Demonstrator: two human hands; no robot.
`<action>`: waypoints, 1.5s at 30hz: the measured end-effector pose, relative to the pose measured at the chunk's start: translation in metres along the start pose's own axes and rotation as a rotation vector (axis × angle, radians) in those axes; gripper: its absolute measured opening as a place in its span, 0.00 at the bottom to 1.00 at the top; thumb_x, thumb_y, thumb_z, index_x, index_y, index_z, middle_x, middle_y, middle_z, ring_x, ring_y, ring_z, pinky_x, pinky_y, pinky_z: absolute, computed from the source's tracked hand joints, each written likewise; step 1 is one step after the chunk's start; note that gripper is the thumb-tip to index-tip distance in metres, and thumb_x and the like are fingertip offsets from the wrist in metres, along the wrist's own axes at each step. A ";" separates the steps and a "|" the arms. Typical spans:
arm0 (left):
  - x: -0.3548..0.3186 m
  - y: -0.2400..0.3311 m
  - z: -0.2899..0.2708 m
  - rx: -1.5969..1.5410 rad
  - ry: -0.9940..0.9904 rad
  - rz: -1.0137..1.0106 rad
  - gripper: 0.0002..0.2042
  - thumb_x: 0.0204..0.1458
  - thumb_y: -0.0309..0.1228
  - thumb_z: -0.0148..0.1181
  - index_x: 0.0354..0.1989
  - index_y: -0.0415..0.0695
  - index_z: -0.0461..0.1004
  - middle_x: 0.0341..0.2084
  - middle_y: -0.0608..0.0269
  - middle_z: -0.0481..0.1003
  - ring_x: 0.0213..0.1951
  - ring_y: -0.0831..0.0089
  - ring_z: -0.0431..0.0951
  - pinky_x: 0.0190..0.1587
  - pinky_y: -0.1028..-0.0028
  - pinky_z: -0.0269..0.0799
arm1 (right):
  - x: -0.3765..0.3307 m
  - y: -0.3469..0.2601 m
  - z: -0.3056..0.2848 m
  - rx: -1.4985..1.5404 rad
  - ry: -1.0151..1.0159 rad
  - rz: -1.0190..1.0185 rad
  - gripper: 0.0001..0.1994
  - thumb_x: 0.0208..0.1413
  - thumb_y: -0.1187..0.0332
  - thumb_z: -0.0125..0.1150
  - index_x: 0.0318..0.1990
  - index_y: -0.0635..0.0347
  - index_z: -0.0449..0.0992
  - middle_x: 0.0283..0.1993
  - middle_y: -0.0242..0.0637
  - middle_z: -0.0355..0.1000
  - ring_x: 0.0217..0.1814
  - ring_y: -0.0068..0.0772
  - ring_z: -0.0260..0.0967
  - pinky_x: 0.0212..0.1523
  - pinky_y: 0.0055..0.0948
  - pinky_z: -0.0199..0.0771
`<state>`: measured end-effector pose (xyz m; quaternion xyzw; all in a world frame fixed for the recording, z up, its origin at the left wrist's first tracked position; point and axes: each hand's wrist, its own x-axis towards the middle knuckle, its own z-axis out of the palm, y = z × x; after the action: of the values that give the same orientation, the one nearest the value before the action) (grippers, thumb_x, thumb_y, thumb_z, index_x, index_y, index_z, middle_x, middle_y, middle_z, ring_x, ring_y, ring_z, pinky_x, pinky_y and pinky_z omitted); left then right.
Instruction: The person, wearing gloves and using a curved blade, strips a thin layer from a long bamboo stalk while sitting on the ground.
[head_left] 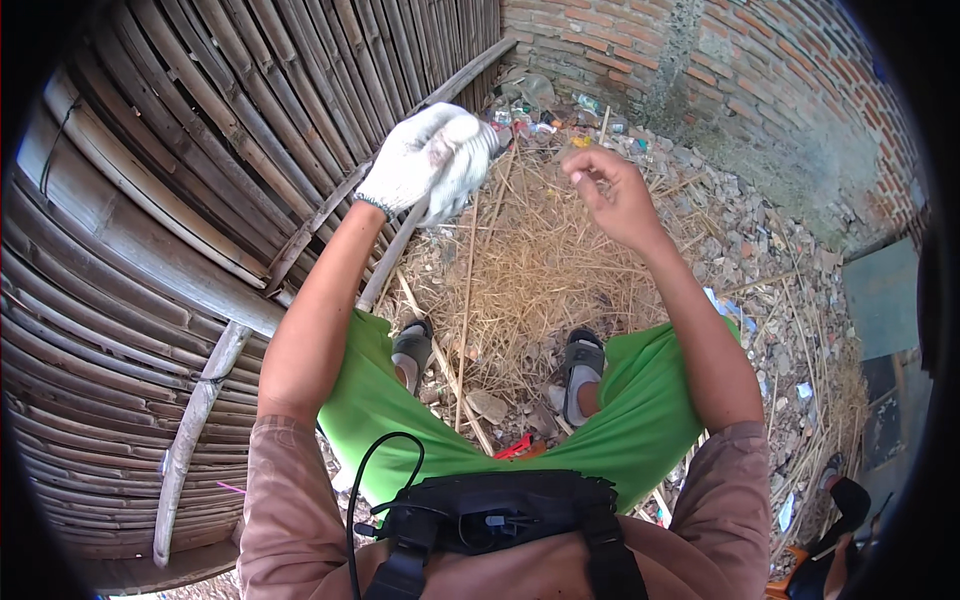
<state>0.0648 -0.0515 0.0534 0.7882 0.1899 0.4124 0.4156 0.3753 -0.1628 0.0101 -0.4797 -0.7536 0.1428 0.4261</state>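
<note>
A white knitted work glove (400, 160) with a dark hem covers my left hand (425, 150), raised at upper centre beside the bamboo wall. Its fingers are closed around a second white glove (452, 192), which hangs below the palm; some of it is blurred. To the right, my right hand (612, 192) is bare and held up over the straw, apart from the left. Its fingers are loosely bent, with a gap between thumb and fingers, and I see nothing in them. Dry straw (545, 265) lies on the ground beneath both hands.
A wall of bamboo slats (200, 130) with poles runs along the left. At the back stands a brick wall (740, 80). Rubble and litter (720, 230) cover the ground around my sandals (582, 365). Part of another person (845, 510) shows at lower right.
</note>
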 end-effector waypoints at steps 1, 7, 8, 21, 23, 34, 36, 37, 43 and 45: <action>-0.003 -0.005 -0.005 0.187 -0.092 0.215 0.20 0.68 0.47 0.60 0.54 0.42 0.78 0.45 0.62 0.80 0.49 0.72 0.78 0.56 0.68 0.75 | 0.004 -0.022 0.006 0.110 0.059 -0.033 0.15 0.59 0.77 0.63 0.53 0.54 0.81 0.59 0.36 0.76 0.60 0.33 0.73 0.61 0.36 0.75; -0.001 -0.019 0.022 0.305 -0.224 0.401 0.14 0.61 0.35 0.60 0.51 0.43 0.81 0.53 0.52 0.73 0.57 0.54 0.73 0.62 0.58 0.70 | 0.012 -0.039 0.028 0.460 -0.138 -0.029 0.25 0.61 0.83 0.58 0.66 0.61 0.69 0.61 0.33 0.74 0.49 0.18 0.68 0.53 0.23 0.74; 0.000 -0.019 0.023 0.326 -0.254 0.433 0.15 0.60 0.34 0.60 0.52 0.43 0.81 0.53 0.52 0.73 0.58 0.53 0.72 0.62 0.58 0.69 | 0.013 -0.036 0.026 0.459 -0.137 -0.031 0.25 0.61 0.83 0.58 0.66 0.61 0.69 0.61 0.33 0.74 0.49 0.18 0.68 0.53 0.23 0.74; -0.012 0.023 0.059 -0.021 -0.034 -0.437 0.28 0.63 0.56 0.64 0.54 0.40 0.78 0.42 0.56 0.82 0.40 0.56 0.83 0.50 0.60 0.80 | 0.010 -0.049 0.033 -0.110 0.013 -0.135 0.06 0.56 0.74 0.70 0.40 0.62 0.80 0.33 0.34 0.75 0.38 0.32 0.73 0.43 0.33 0.74; -0.013 0.006 0.063 -0.455 -0.185 -0.520 0.26 0.64 0.50 0.66 0.54 0.37 0.76 0.45 0.57 0.82 0.41 0.66 0.83 0.49 0.65 0.83 | 0.011 -0.046 0.034 -0.160 0.042 -0.268 0.06 0.53 0.72 0.70 0.37 0.60 0.80 0.34 0.37 0.76 0.39 0.41 0.74 0.45 0.40 0.75; -0.013 -0.047 0.060 0.273 -0.286 -0.128 0.13 0.66 0.34 0.59 0.51 0.38 0.81 0.41 0.58 0.81 0.39 0.69 0.83 0.43 0.66 0.82 | -0.002 -0.068 0.059 -0.017 -0.188 -0.377 0.09 0.44 0.76 0.61 0.28 0.62 0.65 0.28 0.37 0.63 0.32 0.40 0.65 0.35 0.41 0.67; -0.015 -0.047 0.057 0.380 -0.267 0.057 0.13 0.65 0.33 0.59 0.50 0.38 0.81 0.38 0.57 0.81 0.36 0.70 0.82 0.40 0.67 0.81 | -0.008 -0.066 0.065 0.011 -0.212 -0.239 0.10 0.45 0.75 0.62 0.27 0.62 0.64 0.29 0.38 0.64 0.32 0.44 0.66 0.35 0.43 0.69; -0.011 -0.030 0.060 0.292 -0.257 -0.130 0.13 0.63 0.32 0.59 0.50 0.39 0.82 0.37 0.56 0.80 0.36 0.69 0.82 0.42 0.66 0.80 | -0.014 -0.058 0.059 -0.179 -0.141 -0.171 0.08 0.46 0.73 0.64 0.29 0.64 0.70 0.30 0.43 0.70 0.34 0.50 0.72 0.39 0.48 0.75; -0.028 -0.018 0.086 0.572 -0.341 0.143 0.07 0.54 0.28 0.61 0.38 0.39 0.80 0.31 0.44 0.79 0.37 0.44 0.80 0.44 0.54 0.77 | -0.029 -0.045 0.084 -0.501 -0.655 0.033 0.14 0.53 0.66 0.65 0.43 0.66 0.82 0.39 0.55 0.81 0.45 0.57 0.81 0.53 0.48 0.83; -0.039 -0.027 0.099 0.645 -0.450 0.164 0.06 0.54 0.29 0.61 0.35 0.39 0.79 0.29 0.44 0.78 0.37 0.43 0.80 0.43 0.53 0.77 | -0.048 -0.045 0.103 -0.483 -0.785 0.015 0.15 0.53 0.65 0.65 0.45 0.66 0.81 0.42 0.55 0.81 0.47 0.56 0.81 0.55 0.48 0.82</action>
<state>0.1232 -0.1104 -0.0189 0.9614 0.1502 0.1805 0.1436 0.2771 -0.2060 -0.0477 -0.4802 -0.8663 0.1368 -0.0164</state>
